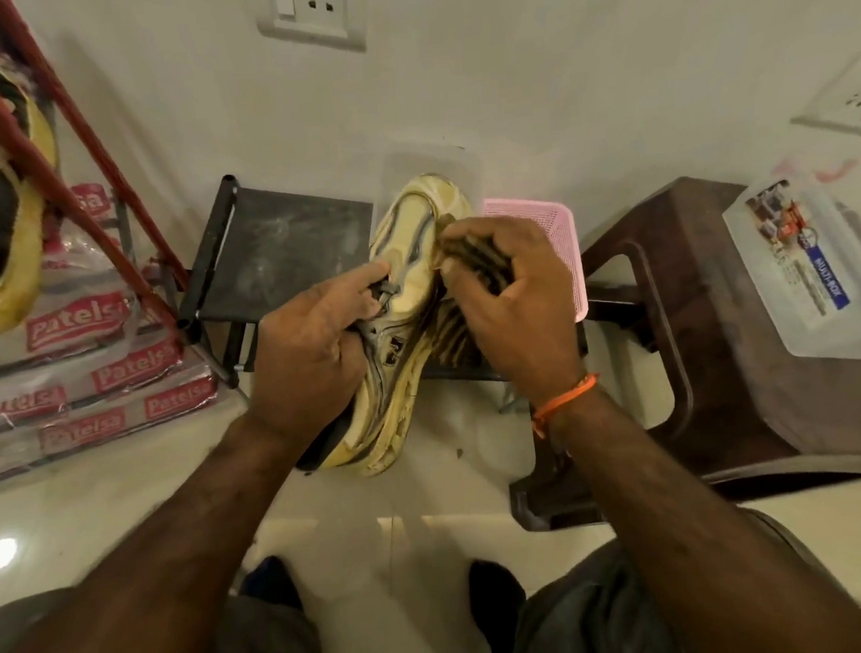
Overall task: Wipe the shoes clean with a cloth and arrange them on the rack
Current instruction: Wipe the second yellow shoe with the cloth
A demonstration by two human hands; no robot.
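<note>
Mid-wipe: left hand [311, 346] gripping yellow shoe [405, 297] at centre, right hand [509, 299] bunching striped cloth [470, 271] against it. Second shoe [14, 230] on red rack [43, 150] at ten o'clock; racking of this one pending.

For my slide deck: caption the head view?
Left hand holds a yellow sneaker while right hand wipes it with a cloth.

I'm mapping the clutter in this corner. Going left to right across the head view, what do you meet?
Stacked packets → black rack → left hand → shoe → right hand → brown stool → plastic box.
</note>
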